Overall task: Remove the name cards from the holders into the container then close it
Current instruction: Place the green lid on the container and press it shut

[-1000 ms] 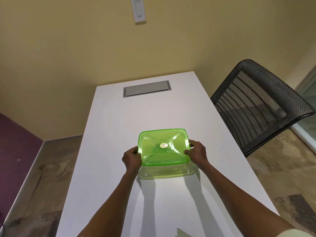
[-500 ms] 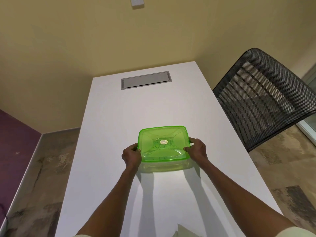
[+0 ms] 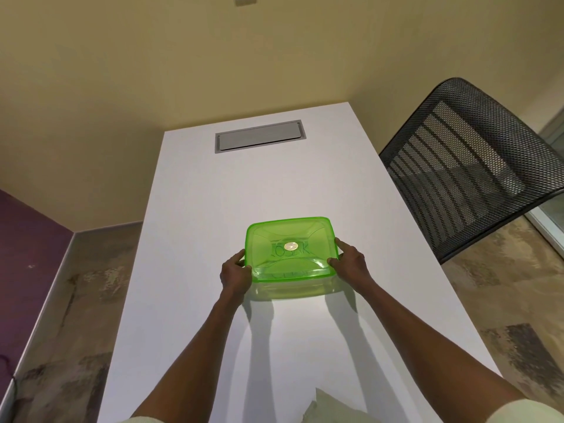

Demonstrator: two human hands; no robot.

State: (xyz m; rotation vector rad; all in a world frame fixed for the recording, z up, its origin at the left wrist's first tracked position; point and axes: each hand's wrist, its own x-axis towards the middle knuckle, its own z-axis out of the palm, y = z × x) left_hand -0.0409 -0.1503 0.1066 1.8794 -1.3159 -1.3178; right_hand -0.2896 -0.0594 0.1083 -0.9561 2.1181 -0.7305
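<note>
Your one green container (image 3: 290, 288) sits at the middle of the white surface (image 3: 195, 215), with its one translucent green lid (image 3: 290, 248) lying across the top. Faint lettering and a small round sticker show through the lid; whether cards lie inside I cannot tell. No holders and no loose name cards are in view anywhere.

You look to be on the last step, the closing. Your left hand (image 3: 235, 274) grips the lid's edge at 9 o'clock, fingers curled over the rim, and your right hand (image 3: 349, 264) grips it at 3 o'clock, thumb on the near corner and fingers along the side. Both are clamped on the lid, not spread. The lid appears to ride a touch high at the near edge, so I would judge it not fully seated. The next move calls for even downward pressure around the rim, corners included, until it snaps flush, while the base stays still.

Further out: one grey cable hatch (image 3: 259, 136) is set into the surface at 12 o'clock, one black mesh chair (image 3: 470, 166) stands at 2 o'clock off the edge, and a pale crumpled item (image 3: 323, 407) pokes in at 6 o'clock.
</note>
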